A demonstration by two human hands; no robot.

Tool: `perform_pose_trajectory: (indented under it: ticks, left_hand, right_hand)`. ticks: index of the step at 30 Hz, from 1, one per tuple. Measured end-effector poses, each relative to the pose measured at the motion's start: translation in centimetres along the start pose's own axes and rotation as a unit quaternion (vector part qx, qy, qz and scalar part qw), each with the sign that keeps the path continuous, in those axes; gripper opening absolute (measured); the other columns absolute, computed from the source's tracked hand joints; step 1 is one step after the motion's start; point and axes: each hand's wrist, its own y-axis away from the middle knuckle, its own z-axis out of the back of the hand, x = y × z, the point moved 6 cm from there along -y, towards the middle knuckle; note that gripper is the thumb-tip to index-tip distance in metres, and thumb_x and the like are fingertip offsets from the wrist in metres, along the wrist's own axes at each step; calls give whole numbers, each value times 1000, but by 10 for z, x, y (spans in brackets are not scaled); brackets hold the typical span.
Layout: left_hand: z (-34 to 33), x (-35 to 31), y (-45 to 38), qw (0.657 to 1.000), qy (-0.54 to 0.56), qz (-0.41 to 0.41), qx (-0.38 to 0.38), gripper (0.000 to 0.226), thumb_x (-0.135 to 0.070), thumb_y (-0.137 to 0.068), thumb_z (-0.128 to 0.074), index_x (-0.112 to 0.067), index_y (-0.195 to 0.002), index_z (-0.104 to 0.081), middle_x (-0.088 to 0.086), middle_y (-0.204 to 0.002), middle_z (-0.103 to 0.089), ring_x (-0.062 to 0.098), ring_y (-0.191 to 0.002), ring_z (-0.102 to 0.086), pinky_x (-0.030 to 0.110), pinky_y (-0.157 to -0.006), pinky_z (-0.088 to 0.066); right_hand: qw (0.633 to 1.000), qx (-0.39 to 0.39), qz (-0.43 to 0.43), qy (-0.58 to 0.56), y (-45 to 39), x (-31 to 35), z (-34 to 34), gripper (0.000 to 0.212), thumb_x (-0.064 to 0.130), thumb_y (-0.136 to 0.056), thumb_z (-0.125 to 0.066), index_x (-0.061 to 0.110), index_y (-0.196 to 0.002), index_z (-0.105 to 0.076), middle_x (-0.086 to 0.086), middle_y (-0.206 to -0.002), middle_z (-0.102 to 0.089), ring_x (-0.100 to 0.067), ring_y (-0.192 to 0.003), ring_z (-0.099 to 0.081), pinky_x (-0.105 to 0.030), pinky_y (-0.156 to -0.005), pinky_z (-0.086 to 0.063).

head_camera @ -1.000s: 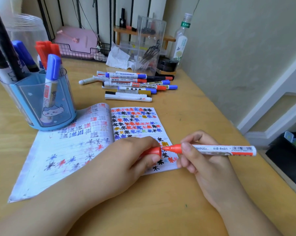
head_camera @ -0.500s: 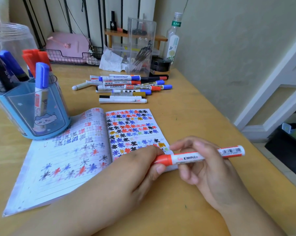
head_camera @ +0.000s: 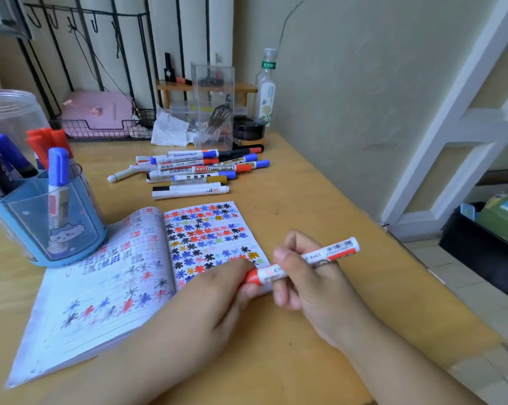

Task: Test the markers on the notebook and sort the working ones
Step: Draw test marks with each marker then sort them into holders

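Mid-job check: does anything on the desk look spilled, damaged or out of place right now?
Nothing spilled or broken. Only oddities: the open lined notebook lies askew on the wooden desk, and one white marker sits angled apart from the loose marker pile. Both hands hold the capped red marker.

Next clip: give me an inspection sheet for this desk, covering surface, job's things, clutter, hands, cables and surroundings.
Surface: wooden desk, with small dark specks.
Job's things: open notebook covered in coloured star marks; red marker, capped, above its right page; loose markers lying behind the notebook; blue pen holder with markers standing in it.
Clutter: clear plastic box, glass bottle, crumpled tissue, pink case in a wire tray.
Hands: left hand grips the marker's red cap; right hand holds its barrel.
Cables: thin dark cord on the wall.
Surroundings: white door frame, dark bin on the floor.
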Motion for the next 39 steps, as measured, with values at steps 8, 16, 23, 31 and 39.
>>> perform_pose_trajectory:
  ticks: [8, 16, 23, 31, 39]
  left_hand:
    - [-2, -31, -17, 995, -25, -77, 52, 38, -56, -95, -20, -32, -98, -48, -18, -82, -46, 0, -71, -46, 21, -62, -40]
    - [-80, -159, -18, 978, -3, -174, 114, 37, -45, -91, -34, -22, -115, -49, -7, -90, -58, 15, -81, -58, 26, -69, -41]
    - [-198, -242, 1, 958, -5, -250, 144, 34, -38, -81, -43, -13, -99, -59, 0, -84, -59, 25, -74, -58, 37, -68, -48]
    - [-265, -270, 34, 936, 21, -269, 228, 27, -32, -77, -49, -12, -93, -59, 1, -76, -60, 24, -59, -60, 29, -53, -50]
    - [-231, -248, 26, 942, 33, -249, 223, 30, -33, -81, -41, -17, -102, -54, -2, -81, -59, 18, -66, -61, 27, -58, -52]
  right_hand:
    - [969, -28, 72, 235, 66, 54, 91, 12, 29, -78, -70, 21, -87, -68, -2, -69, -64, -6, -59, -53, -18, -58, -43]
    - [814, -100, -4, 573, 219, 37, 189, 45, 62, -79, -33, 29, -89, -63, 13, -87, -53, -10, -74, -52, -23, -62, -42]
    - [749, -274, -194, 572, 365, -1, 285, 24, 35, -91, -53, 30, -68, -56, 6, -56, -46, 0, -65, -49, -13, -56, -38]
    - [657, -272, -377, 594, 433, -103, 329, 27, 52, -91, -45, 31, -83, -61, 9, -78, -58, -8, -75, -57, -17, -55, -37]
    - [782, -258, -253, 508, 370, -92, 299, 36, 36, -90, -55, 35, -126, -49, 18, -97, -48, -3, -80, -51, -14, -76, -43]
